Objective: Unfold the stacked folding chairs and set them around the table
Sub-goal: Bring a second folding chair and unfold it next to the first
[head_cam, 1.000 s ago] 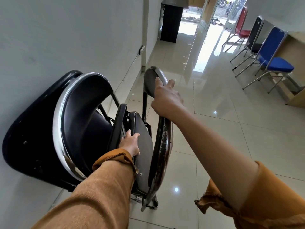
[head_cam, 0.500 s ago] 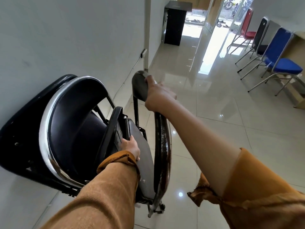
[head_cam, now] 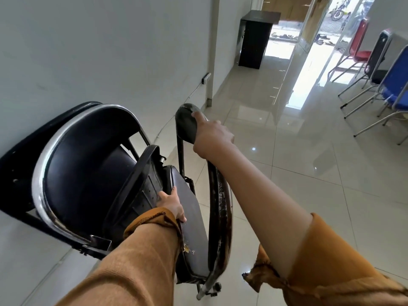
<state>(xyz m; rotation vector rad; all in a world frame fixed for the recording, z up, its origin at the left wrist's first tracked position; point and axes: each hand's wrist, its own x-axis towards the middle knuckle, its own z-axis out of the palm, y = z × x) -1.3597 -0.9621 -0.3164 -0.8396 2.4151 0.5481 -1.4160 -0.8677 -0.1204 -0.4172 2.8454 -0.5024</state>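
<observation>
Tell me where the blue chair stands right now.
In the head view, the blue chair stands unfolded at the far right edge, beside a black chair with a red chair beyond it.

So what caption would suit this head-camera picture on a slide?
Right hand grips the backrest and left hand the seat of a black folding chair.

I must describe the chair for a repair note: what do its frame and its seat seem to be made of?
Frame: apparently metal tube with a dark finish, worn and rust-spotted. Seat: seemingly black vinyl or leatherette with a dull sheen, torn near its edge.
</observation>
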